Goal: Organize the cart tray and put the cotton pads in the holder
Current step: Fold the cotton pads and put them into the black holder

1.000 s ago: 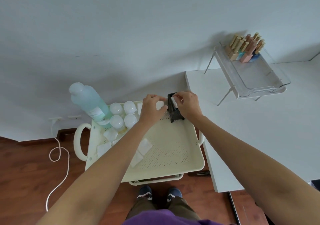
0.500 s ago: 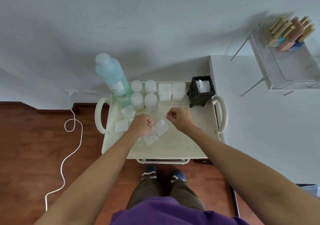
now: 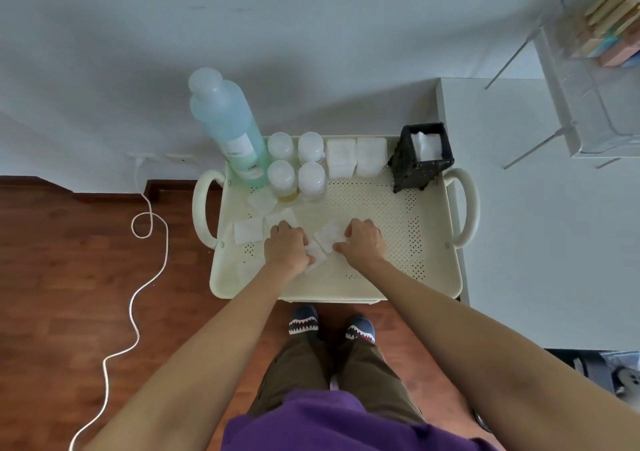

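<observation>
A cream perforated metal cart tray (image 3: 398, 228) carries white square cotton pads (image 3: 247, 229), a black speckled holder (image 3: 414, 170) and a pale blue-green plastic bottle (image 3: 227, 121).

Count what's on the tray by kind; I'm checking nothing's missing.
Bottle: 1
Jars: 4
Pad stacks: 2
Loose pads: 5
Holder: 1
Total: 13

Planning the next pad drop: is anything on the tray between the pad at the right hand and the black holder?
Nothing visible. Bare tray lies between the right hand, its pad and the holder; the jars stand off left.
</observation>
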